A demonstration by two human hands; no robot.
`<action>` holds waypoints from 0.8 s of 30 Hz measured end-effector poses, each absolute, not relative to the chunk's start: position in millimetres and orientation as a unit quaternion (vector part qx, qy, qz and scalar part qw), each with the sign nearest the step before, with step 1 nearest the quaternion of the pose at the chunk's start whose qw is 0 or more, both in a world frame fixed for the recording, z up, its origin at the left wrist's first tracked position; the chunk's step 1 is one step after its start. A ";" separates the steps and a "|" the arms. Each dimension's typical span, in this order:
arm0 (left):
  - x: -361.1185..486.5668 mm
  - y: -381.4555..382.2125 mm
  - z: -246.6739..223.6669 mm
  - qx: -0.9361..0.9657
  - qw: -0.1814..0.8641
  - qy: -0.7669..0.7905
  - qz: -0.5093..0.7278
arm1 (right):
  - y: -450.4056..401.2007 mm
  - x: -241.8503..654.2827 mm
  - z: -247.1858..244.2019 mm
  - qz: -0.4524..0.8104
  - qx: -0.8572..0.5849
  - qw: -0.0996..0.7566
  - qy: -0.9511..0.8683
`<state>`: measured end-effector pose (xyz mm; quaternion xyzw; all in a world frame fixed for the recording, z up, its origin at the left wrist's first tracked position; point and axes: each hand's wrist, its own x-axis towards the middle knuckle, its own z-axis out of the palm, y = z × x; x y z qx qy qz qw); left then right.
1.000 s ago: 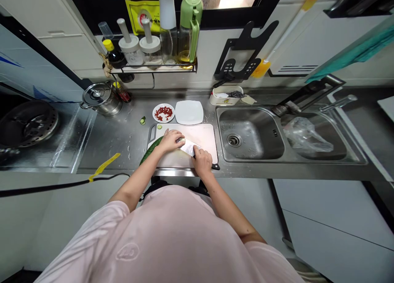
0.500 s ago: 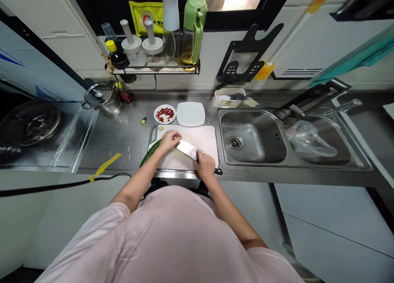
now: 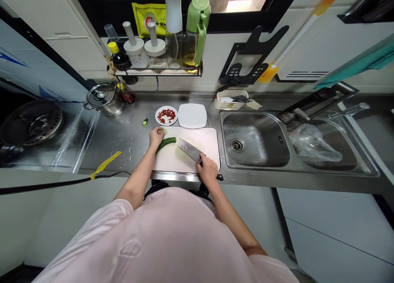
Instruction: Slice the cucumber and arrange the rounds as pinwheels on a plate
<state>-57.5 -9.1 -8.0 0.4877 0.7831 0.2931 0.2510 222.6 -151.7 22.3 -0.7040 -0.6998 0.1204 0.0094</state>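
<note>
My right hand (image 3: 207, 169) is wrapped round the handle of a cleaver (image 3: 189, 150), whose broad blade points left over the white cutting board (image 3: 184, 164). Near the board's upper left corner is my left hand (image 3: 156, 136), its fingertips pinched at a pale cucumber slice (image 3: 164, 131). A dark green cucumber (image 3: 167, 141) lies on the board between that hand and the blade, its other end partly covered by my left wrist. Behind the board stand a small plate of chopped red pieces (image 3: 166, 116) and a bare white square plate (image 3: 192, 115).
Cucumber scraps (image 3: 145, 122) lie on the counter to the left. A lidded steel pot (image 3: 106, 102) and a wok (image 3: 29, 123) stand farther left. The double sink (image 3: 255, 139) is at the right, with a plastic bag (image 3: 314, 143) inside. Bottles fill the wall rack (image 3: 158, 72).
My left hand has moved left from the cleaver's tip to the board's upper left, uncovering the cucumber. The cleaver has shifted slightly right and down.
</note>
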 end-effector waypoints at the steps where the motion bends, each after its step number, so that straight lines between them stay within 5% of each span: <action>1: -58.2 -7.4 -8.2 0.488 0.246 0.786 0.290 | -151.6 222.6 21.3 0.122 -0.703 0.010 -0.701; 24: -60.3 -4.1 -2.8 0.536 0.169 0.796 0.225 | -150.0 219.4 8.3 0.128 -0.708 0.053 -0.692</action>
